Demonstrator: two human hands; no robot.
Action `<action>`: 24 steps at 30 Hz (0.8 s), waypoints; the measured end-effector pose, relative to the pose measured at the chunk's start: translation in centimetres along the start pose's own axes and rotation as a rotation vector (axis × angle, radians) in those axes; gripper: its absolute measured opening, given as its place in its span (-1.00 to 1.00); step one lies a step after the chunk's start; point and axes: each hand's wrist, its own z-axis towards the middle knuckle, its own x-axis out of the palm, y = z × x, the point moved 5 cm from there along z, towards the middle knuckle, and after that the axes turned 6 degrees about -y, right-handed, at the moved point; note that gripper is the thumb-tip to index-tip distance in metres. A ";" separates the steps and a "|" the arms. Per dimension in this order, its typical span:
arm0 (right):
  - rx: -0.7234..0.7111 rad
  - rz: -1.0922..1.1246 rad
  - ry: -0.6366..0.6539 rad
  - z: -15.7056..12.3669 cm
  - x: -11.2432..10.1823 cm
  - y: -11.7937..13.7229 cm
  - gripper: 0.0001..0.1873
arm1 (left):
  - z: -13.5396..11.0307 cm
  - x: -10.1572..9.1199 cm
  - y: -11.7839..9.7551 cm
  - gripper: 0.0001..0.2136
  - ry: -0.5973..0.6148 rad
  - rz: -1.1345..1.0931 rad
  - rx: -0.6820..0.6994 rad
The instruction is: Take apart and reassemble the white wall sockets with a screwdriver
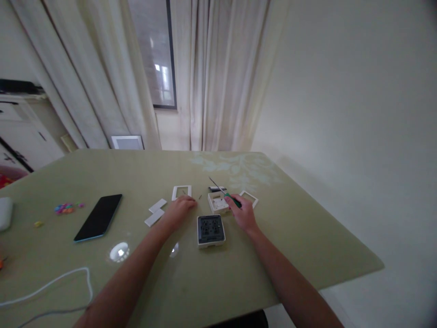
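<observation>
My right hand (243, 213) is wrapped round the green handle of a screwdriver (233, 199), its thin shaft pointing up and left over an open white mounting box (215, 203). To the left, my left hand (180, 210) rests low on the table with fingers bent together beside a white rectangular frame (175, 193); whatever is between the fingertips is too small to make out. A small screw (200, 197) lies just right of those fingertips. Between my forearms sits a square white switch or socket unit (210, 230), its dark inner face up.
Two white plates (154, 217) lie left of my left hand. A second frame (255, 202) and a dark piece (214, 189) are near the box. Further left are a tablet or phone (99, 218), colourful small pieces (63, 208) and a white cable (64, 274). A wall borders the table's right.
</observation>
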 end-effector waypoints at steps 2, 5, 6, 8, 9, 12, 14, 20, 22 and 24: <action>0.027 0.086 -0.041 -0.2 -0.1 -0.7 -0.42 | 0.0 0.6 0.2 -0.68 0.024 0.016 0.017; 0.061 0.198 -0.110 -0.1 -0.3 -1.3 -0.40 | -0.7 0.9 0.0 -0.73 0.023 0.038 0.013; 0.069 0.231 -0.126 0.0 -0.3 -1.5 -0.40 | -0.9 0.9 -0.1 -0.74 0.016 0.042 0.006; 0.079 0.287 -0.147 0.0 -0.2 -1.7 -0.43 | -1.5 0.5 -0.2 -0.75 -0.012 0.041 -0.015; 0.082 0.311 -0.152 0.1 -0.2 -1.8 -0.45 | -1.8 0.2 -0.2 -0.75 -0.032 0.035 -0.029; 0.088 0.367 -0.159 0.0 0.0 -1.8 -0.49 | -2.6 -1.0 -0.2 -0.74 -0.102 -0.007 -0.069; 0.091 0.394 -0.158 0.0 0.1 -1.8 -0.50 | -3.1 -1.8 -0.5 -0.73 -0.144 -0.164 -0.100; 0.093 0.441 -0.146 -0.4 0.4 -1.1 -0.52 | -3.9 -1.5 -3.5 -0.75 -0.083 -0.806 -0.121; 0.095 0.449 -0.143 -0.5 0.3 -0.9 -0.52 | -3.9 -1.2 -4.4 -0.79 -0.080 -0.763 -0.059; 0.095 0.452 -0.143 -0.6 0.1 -0.7 -0.53 | -3.9 -1.1 -4.8 -0.83 -0.083 -0.690 -0.011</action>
